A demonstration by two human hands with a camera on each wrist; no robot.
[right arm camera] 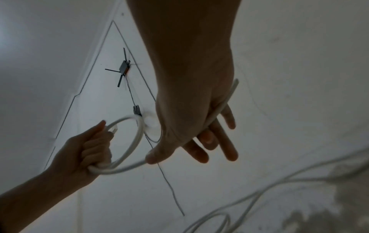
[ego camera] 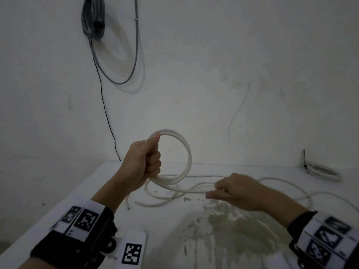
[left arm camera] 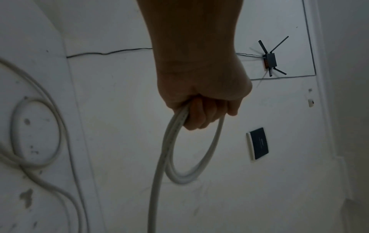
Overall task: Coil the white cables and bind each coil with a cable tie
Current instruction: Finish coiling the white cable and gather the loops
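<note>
My left hand (ego camera: pixel 149 158) is raised above the white table (ego camera: pixel 93 187) and grips a small coil (ego camera: pixel 189 152) of white cable in its fist, thumb on top. The wrist views show the same coil (left arm camera: pixel 173 157) (right arm camera: pixel 137 137) hanging from that fist (left arm camera: pixel 201 113). A strand runs from the coil to my right hand (ego camera: pixel 229 189), low over the table. There the strand passes under the thumb and across the loosely extended fingers (right arm camera: pixel 217 146). The rest of the cable (ego camera: pixel 281 179) lies in loose loops trailing right.
A finished white coil (ego camera: pixel 324 171) with a black tie (ego camera: pixel 304 156) sticking up lies at the table's back right. A grey cable bundle (ego camera: pixel 93 18) and a black wire (ego camera: pixel 104 105) hang on the wall. The table front (ego camera: pixel 233 230) is stained.
</note>
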